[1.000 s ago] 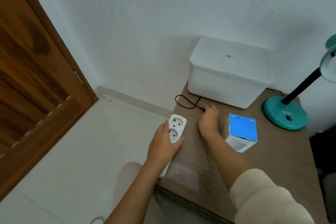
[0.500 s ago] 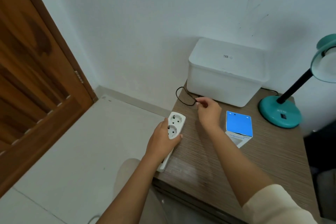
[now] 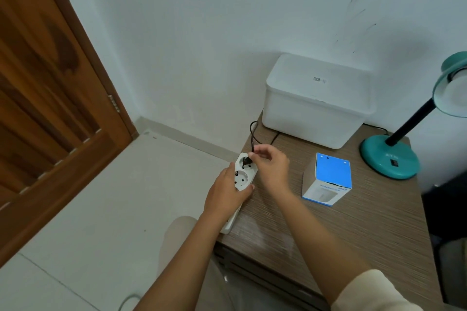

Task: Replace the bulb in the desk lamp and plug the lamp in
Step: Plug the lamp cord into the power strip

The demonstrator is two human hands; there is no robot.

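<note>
At the table's left edge the left hand is clamped around the white power strip, steadying it half off the wooden table. Just to its right, the right hand pinches the black plug over the strip's far socket, prongs seemingly at the holes. This appears to be the plugging-in step; next the plug needs aligning and a firm push. Further right stand the bulb box and the teal desk lamp.
</note>
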